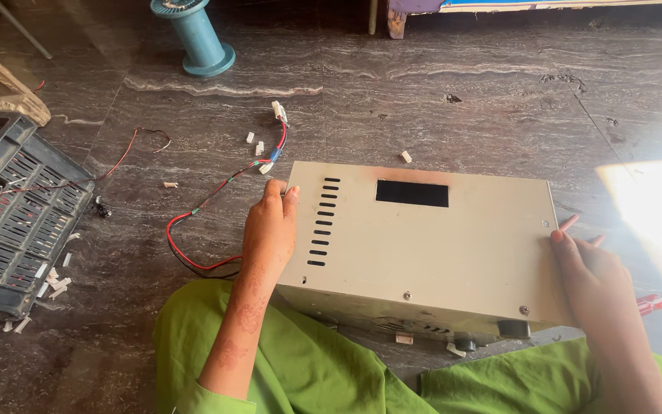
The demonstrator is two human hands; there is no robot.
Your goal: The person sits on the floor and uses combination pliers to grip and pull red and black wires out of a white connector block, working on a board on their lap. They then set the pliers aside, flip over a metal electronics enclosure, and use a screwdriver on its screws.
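Observation:
A beige metal box (423, 245) with vent slots and a rectangular cut-out lies flat on the dark stone floor in front of my lap. My left hand (268, 230) grips its left edge, thumb on top near the slots. My right hand (588, 268) holds the right edge with fingers spread along the side. A knob and small fittings show on the box's near face. Red, black and blue wires (216, 195) with white connectors trail from the box's left rear corner across the floor.
A dark plastic crate (17, 222) sits at the left with white bits scattered beside it. A teal spool (197, 38) stands at the back. A red-handled screwdriver (657, 301) lies behind my right hand. Green clothing (300, 360) covers my legs.

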